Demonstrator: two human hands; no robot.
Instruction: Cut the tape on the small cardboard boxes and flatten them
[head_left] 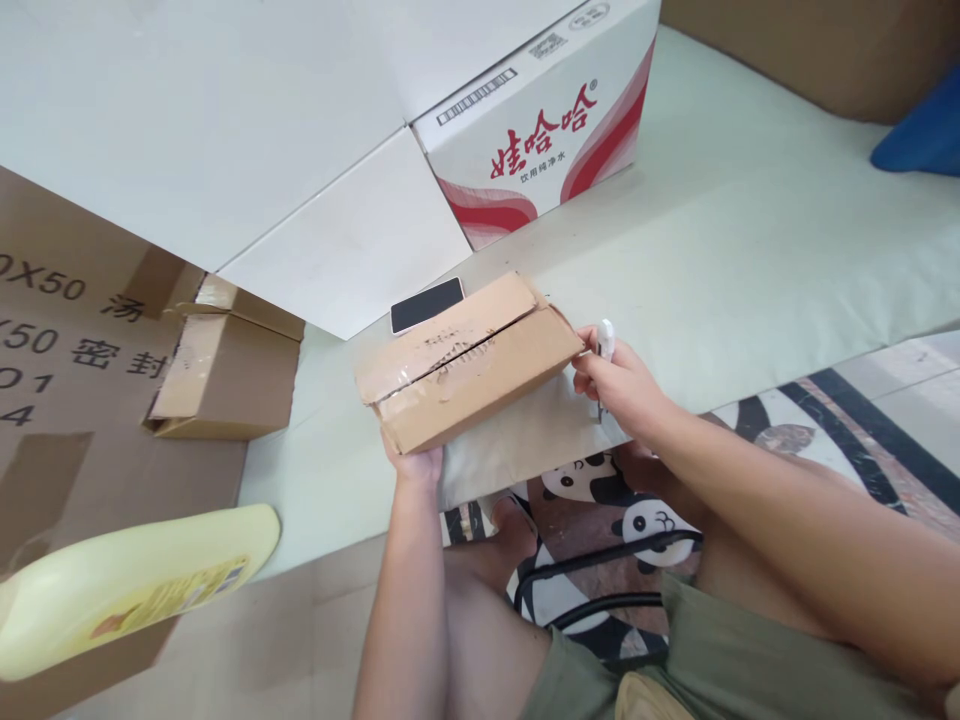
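Observation:
A small brown cardboard box (pixel 480 375) is tilted above the pale green tabletop, with creased clear tape along its top seam. My left hand (pixel 416 462) grips its left end from below, most of the fingers hidden behind the cardboard. At the box's right corner, my right hand (pixel 619 385) is closed around a small white cutter (pixel 606 338); a thin dark part of it shows below the fingers. Those fingertips also touch or nearly touch the corner. Just behind the box, a phone (pixel 427 305) with a dark screen lies on the table.
White cartons, one a red-printed water carton (pixel 540 150), stand behind. Another small brown box (pixel 232 370) is at the left, beside a large printed carton (pixel 67 400). A pale yellow bottle (pixel 142 580) lies front left. Something blue (pixel 922 130) is far right.

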